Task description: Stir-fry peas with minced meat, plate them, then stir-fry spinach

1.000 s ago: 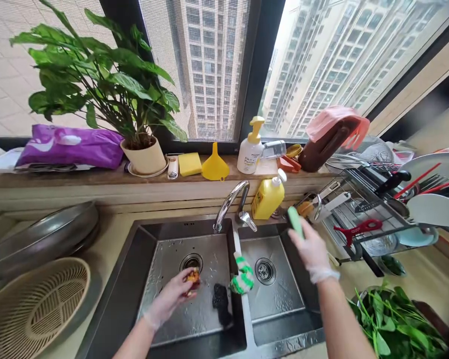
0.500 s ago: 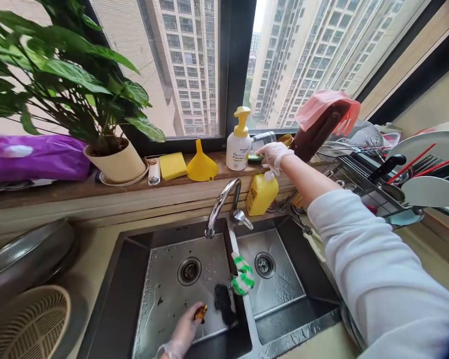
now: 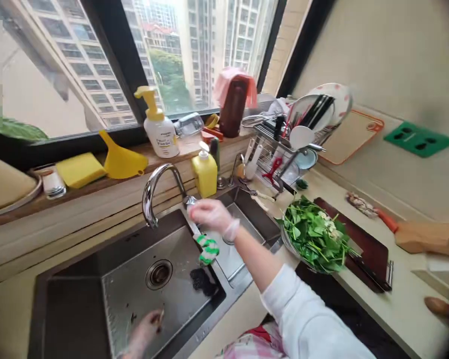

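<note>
My right hand [image 3: 211, 214], in a thin clear glove, hovers over the divider of the double sink [image 3: 78, 299], its fingertips right by the faucet [image 3: 153, 189] lever. The fingers look loosely curled but are blurred. My left hand [image 3: 144, 331], also gloved and blurred, is low in the left basin near its front edge, pinching a small brown food scrap [image 3: 159, 316]. A green-and-white striped cloth [image 3: 207, 249] hangs on the divider just below my right hand. A black scourer [image 3: 202, 281] lies in the left basin beside it.
A yellow dish soap bottle [image 3: 205, 172] stands behind the sink. On the window ledge are a white pump bottle [image 3: 159, 129], a yellow funnel [image 3: 121, 159] and a yellow sponge [image 3: 80, 169]. Right of the sink: a bowl of leafy greens [image 3: 314, 234], a dark cutting board [image 3: 372, 252], a full dish rack [image 3: 284, 144].
The view has swung right. My right hand came back from the window ledge to the faucet. My left hand slid toward the front edge of the left basin with the scrap.
</note>
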Motion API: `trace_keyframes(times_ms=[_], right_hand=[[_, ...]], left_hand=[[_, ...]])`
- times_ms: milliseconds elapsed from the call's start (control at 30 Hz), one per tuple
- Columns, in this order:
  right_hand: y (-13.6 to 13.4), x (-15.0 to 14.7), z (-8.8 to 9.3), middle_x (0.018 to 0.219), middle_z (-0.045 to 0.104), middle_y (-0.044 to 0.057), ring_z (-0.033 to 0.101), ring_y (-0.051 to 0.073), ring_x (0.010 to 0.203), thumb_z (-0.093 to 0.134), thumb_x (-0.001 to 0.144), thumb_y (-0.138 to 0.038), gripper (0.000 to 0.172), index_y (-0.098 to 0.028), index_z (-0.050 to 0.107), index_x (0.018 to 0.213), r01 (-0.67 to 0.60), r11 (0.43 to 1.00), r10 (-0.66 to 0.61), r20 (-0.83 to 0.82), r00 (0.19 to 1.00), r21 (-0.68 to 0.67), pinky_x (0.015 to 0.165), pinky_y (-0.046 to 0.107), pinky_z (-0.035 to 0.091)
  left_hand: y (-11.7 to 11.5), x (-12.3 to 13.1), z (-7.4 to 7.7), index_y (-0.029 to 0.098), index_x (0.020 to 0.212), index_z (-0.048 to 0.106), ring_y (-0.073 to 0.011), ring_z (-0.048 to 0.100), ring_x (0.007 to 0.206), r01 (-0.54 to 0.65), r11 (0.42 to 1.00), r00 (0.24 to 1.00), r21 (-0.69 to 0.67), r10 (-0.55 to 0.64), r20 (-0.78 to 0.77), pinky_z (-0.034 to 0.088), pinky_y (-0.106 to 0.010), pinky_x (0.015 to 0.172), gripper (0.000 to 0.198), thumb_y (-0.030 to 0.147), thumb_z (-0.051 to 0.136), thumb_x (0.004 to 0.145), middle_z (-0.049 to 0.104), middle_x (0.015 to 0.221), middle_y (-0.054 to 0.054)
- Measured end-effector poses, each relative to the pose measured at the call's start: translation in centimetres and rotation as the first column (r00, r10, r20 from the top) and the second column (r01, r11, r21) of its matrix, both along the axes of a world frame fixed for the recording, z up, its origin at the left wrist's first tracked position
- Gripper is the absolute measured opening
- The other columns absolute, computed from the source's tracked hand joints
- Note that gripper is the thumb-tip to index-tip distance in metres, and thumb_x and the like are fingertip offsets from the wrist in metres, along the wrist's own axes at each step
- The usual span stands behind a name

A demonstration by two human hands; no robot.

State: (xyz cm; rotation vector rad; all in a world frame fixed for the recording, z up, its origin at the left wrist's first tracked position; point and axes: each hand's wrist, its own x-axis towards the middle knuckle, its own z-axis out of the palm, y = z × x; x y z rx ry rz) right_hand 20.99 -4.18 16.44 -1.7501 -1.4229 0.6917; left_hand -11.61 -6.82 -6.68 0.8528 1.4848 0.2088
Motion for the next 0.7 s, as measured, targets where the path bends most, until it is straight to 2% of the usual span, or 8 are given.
trace_keyframes(times_ms=[33,67,133,267,367,467,600,700], right_hand=[[-2.7,-1.4,-2.4,0.087,0.075,0.001,0.069,0.012,0.08,0.064,0.081,-0.033,0.02,-0.017,0.074,0.089,0.001,0.997,-0.003,-0.031,1.0,-0.079,0.072,0.019,0.053],[-5.2,-2.6,-4.7,0.079,0.075,0.0,0.069,0.013,0.073,0.068,0.078,-0.03,0.019,-0.015,0.075,0.089,0.002,0.989,-0.008,-0.036,0.999,-0.145,0.068,0.021,0.054],[-9.5,-4.6,-8.6,0.07,0.073,-0.001,0.067,0.014,0.065,0.074,0.073,-0.022,0.01,-0.017,0.075,0.082,-0.016,0.971,0.003,-0.055,0.998,-0.24,0.064,0.024,0.054],[-14.9,-7.0,-13.1,0.08,0.072,-0.001,0.068,0.018,0.078,0.075,0.067,-0.015,0.024,-0.022,0.074,0.09,-0.026,0.933,-0.004,-0.081,0.997,-0.36,0.072,0.029,0.053],[-15.9,-8.7,-14.5,0.112,0.067,0.004,0.066,0.021,0.093,0.079,0.061,-0.022,0.067,-0.026,0.059,0.125,0.02,0.935,-0.055,-0.088,0.995,-0.355,0.074,0.028,0.052],[-15.4,-10.1,-15.3,0.135,0.052,0.009,0.061,0.025,0.106,0.084,0.046,-0.025,0.106,-0.028,0.039,0.142,-0.064,0.969,0.04,-0.103,0.994,-0.24,0.073,0.028,0.052],[-15.3,-9.4,-15.2,0.104,0.064,0.002,0.064,0.025,0.083,0.079,0.048,-0.032,0.085,-0.03,0.05,0.128,-0.297,0.912,0.28,-0.099,0.955,-0.284,0.062,0.03,0.051],[-17.2,-7.6,-13.5,0.102,0.063,0.001,0.062,0.022,0.085,0.075,0.053,-0.031,0.079,-0.03,0.049,0.127,-0.202,0.953,0.156,-0.205,0.966,-0.227,0.07,0.029,0.05]], left_hand=[[-0.2,-0.1,-0.3,0.027,0.073,0.063,-0.0306,0.071,0.08,0.03,1.0,0.999,-0.008,-0.03,-0.027,0.056,-0.041,0.073,0.031,0.027,0.078,0.047,0.068,0.064,0.001],[-0.4,-0.1,-0.4,0.027,0.075,0.063,-0.0307,0.072,0.079,0.029,1.0,1.0,-0.005,-0.029,0.01,0.056,-0.041,0.072,0.032,0.026,0.078,0.047,0.069,0.066,0.0],[-0.9,0.0,0.0,0.026,0.086,0.063,-0.0295,0.072,0.086,-0.042,0.999,0.99,0.012,0.041,0.133,0.057,-0.038,0.076,0.04,0.028,0.078,0.049,0.074,0.083,-0.003],[-1.7,1.8,2.2,0.022,0.084,0.061,-0.0309,0.07,0.096,-0.089,0.995,0.995,0.046,0.087,0.049,0.056,-0.039,0.078,0.033,0.025,0.078,0.056,0.072,0.085,-0.008],[-2.9,5.0,4.0,0.022,0.092,0.06,-0.0251,0.071,0.092,-0.09,0.994,0.987,0.067,0.08,0.138,0.056,-0.036,0.08,0.035,0.018,0.076,0.061,0.071,0.093,-0.007],[-5.1,7.9,5.8,0.024,0.102,0.059,-0.0254,0.069,0.099,-0.113,0.993,0.935,0.014,0.102,0.341,0.056,-0.034,0.084,0.047,0.021,0.077,0.06,0.071,0.103,-0.005],[-7.1,9.3,7.0,0.028,0.108,0.06,-0.034,0.059,0.118,0.005,0.993,0.924,-0.117,0.04,0.38,0.058,-0.036,0.084,0.062,0.037,0.082,0.05,0.073,0.104,-0.004],[-8.5,10.7,6.8,0.032,0.114,0.058,-0.035,0.052,0.126,0.012,0.991,0.932,-0.136,0.038,0.361,0.056,-0.038,0.089,0.071,0.039,0.083,0.048,0.074,0.103,-0.003]])
